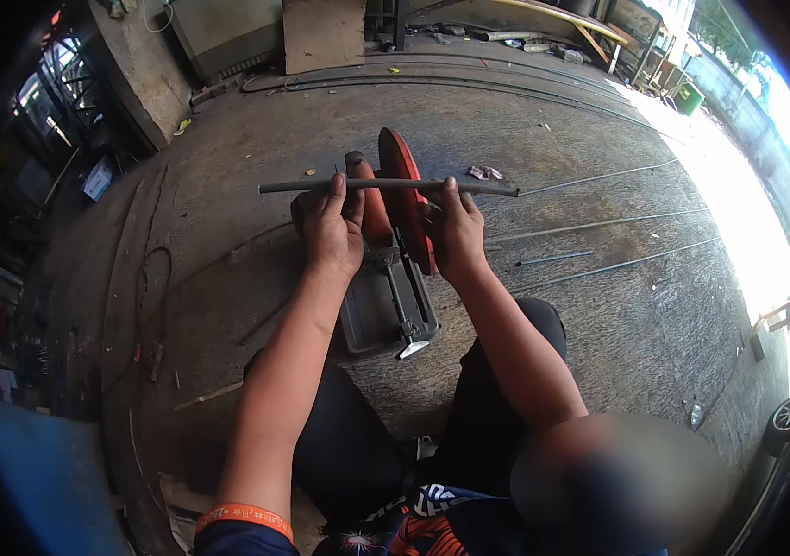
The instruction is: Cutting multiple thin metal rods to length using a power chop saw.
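Head view: rod (386, 184), one, pinched by left hand (332, 227) and right hand (456, 232) over saw (377, 222); slack grip could drop it.

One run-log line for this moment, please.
left hand: grips dark rod; right hand: grips same rod; rod: overlaps cut-off saw in view; saw: on floor

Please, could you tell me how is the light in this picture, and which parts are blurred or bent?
Head view: sunlit floor at right is washed out by glare; the far left lies in deep shadow; the wall at right looks curved by the fisheye; a soft oval blur hides the lower right; the rod and both hands, left and right, show fairly clearly.
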`<state>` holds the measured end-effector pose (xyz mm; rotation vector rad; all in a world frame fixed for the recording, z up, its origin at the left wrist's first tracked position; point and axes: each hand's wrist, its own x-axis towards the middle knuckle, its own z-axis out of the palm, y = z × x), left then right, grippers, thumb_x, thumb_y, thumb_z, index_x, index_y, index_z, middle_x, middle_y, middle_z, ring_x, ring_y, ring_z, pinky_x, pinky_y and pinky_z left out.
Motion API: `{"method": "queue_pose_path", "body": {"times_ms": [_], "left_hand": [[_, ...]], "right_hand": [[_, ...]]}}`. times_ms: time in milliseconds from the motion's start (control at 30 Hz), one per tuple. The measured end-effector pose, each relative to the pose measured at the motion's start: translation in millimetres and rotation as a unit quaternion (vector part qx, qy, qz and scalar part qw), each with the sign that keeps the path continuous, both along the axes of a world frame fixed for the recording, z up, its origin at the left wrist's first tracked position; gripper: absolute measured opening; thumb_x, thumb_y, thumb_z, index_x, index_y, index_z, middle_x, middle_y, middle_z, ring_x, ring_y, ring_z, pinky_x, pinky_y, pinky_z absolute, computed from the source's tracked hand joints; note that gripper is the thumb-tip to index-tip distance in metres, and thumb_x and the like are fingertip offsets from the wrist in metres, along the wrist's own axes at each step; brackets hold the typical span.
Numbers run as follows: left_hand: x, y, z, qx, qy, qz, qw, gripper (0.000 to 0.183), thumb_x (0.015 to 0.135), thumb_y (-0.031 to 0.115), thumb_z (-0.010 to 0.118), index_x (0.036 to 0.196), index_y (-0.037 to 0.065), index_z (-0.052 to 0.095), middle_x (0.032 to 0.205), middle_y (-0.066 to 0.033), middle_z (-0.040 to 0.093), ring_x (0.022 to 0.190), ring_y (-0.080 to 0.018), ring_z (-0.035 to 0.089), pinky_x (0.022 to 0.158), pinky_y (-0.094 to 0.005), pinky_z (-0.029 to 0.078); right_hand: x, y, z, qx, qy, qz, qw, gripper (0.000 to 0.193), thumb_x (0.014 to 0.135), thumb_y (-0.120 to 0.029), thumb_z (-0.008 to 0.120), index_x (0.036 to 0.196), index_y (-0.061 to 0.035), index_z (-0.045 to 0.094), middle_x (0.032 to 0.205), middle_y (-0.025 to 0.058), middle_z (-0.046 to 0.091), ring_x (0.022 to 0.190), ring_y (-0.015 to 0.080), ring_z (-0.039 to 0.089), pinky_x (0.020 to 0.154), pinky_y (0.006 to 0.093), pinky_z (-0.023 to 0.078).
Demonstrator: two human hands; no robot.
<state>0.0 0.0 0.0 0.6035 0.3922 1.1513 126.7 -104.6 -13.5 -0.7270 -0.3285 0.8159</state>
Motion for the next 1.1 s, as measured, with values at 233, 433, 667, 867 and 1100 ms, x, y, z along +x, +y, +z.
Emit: {"method": "queue_pose_path", "body": {"times_ms": [233,433,667,867,1100], "left_hand": [[-3,-33,30,-0.015,0.046,0.043,0.998,0.01,0.09,0.01,0.069,0.096,0.006,0.062,0.096,-0.0034,0.062,0.091,-0.0143,0.064,0.078,-0.0267,0.059],[-12,-73,76,0.195,0.159,0.041,0.967,0.014,0.089,0.013,0.073,0.092,0.001,0.068,0.084,-0.0035,0.067,0.075,-0.0124,0.064,0.069,-0.0231,0.052],[-9,-56,73,0.273,0.109,-0.037,0.955,0.025,0.089,0.01,0.071,0.11,-0.002,0.066,0.095,-0.0053,0.07,0.08,-0.011,0.066,0.074,-0.0236,0.052],[-7,28,29,0.188,0.414,-0.077,0.887,0.045,0.086,0.021,0.073,0.119,-0.006,0.057,0.107,-0.01,0.065,0.096,-0.0172,0.061,0.089,-0.0299,0.046],[33,39,5,0.124,0.542,-0.158,0.816,0.032,0.086,0.012,0.071,0.112,-0.001,0.059,0.095,-0.0066,0.062,0.085,-0.0163,0.061,0.076,-0.0304,0.05]], "right_hand": [[-2,-29,33,-0.152,-0.47,-0.031,0.869,0.023,0.096,-0.02,0.059,0.092,-0.0002,0.069,0.082,0.0109,0.071,0.068,0.0241,0.07,0.065,0.0341,0.055],[-18,-38,78,-0.021,-0.768,-0.284,0.573,0.026,0.088,-0.017,0.06,0.11,-0.0047,0.063,0.096,0.0163,0.068,0.089,0.0338,0.066,0.077,0.0449,0.051],[29,-38,74,-0.229,-0.704,-0.028,0.671,0.027,0.091,-0.027,0.057,0.102,-0.0015,0.059,0.08,0.0257,0.065,0.083,0.0461,0.063,0.071,0.0533,0.048],[121,-59,-67,-0.375,-0.523,-0.015,0.765,0.04,0.096,-0.035,0.055,0.087,0.0031,0.062,0.076,0.0272,0.06,0.073,0.045,0.058,0.069,0.0468,0.046],[144,-55,-206,-0.436,-0.447,0.102,0.774,0.041,0.096,-0.037,0.054,0.1,0.0014,0.067,0.086,0.0245,0.066,0.082,0.0396,0.064,0.076,0.0433,0.049]]}}
